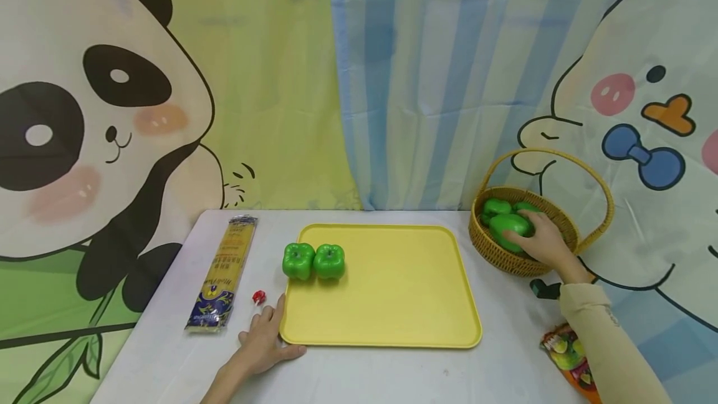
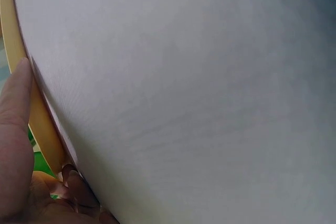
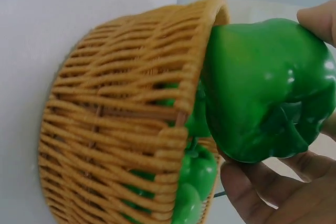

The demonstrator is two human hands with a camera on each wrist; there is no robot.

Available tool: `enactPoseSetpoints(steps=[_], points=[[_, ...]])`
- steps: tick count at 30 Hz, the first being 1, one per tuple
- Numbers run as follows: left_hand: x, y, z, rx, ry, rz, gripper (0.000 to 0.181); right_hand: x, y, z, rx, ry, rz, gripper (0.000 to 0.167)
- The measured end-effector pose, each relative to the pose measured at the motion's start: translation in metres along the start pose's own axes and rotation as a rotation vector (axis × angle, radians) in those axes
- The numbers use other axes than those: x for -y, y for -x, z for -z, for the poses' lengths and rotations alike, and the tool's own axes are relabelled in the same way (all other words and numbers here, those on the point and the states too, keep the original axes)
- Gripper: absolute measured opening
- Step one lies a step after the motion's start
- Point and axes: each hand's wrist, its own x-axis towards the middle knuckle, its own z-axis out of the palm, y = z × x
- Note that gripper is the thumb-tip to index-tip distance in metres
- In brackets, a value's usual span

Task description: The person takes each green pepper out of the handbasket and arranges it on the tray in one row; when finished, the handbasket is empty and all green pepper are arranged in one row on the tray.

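At the wicker basket (image 1: pixel 502 259), my right hand (image 1: pixel 545 243) grips a green bell pepper (image 3: pixel 257 82) between thumb and fingers, above the basket's rim in the right wrist view. More green bell peppers (image 3: pixel 198 169) lie inside, partly hidden by the weave. My left hand (image 1: pixel 261 340) rests against the near left corner of a yellow tray (image 1: pixel 392 292), its thumb along the front edge and its fingers along the left side. Two green bell peppers, one (image 1: pixel 298 260) beside the other (image 1: pixel 329 261), sit side by side at the tray's left edge.
Left of the tray lies a spaghetti packet (image 1: pixel 223 273), with a small red-wrapped item (image 1: pixel 258 297) near my left fingers. A colourful packet (image 1: pixel 569 354) lies partly under my right forearm. A dark green object (image 1: pixel 541 289) is below the basket, whose handle (image 1: pixel 583 167) arches upward.
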Motion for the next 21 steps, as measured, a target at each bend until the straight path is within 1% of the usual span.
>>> enactPoseSetpoints(steps=[7, 12, 17, 21], points=[[-0.001, 0.0, 0.0, -0.017, 0.0, -0.007, 0.132, 0.013, 0.004, 0.0, -0.027, -0.037, 0.003, 0.093], [0.0, 0.001, 0.001, -0.016, 0.006, -0.009, 0.132, 0.021, 0.006, 0.0, -0.039, -0.066, -0.012, 0.096], [0.0, 0.001, 0.001, -0.01, 0.01, -0.013, 0.132, 0.026, 0.006, -0.002, -0.034, -0.081, -0.021, 0.102], [0.0, 0.002, 0.002, -0.01, 0.018, -0.011, 0.132, 0.03, 0.007, -0.004, -0.028, -0.097, -0.023, 0.099]])
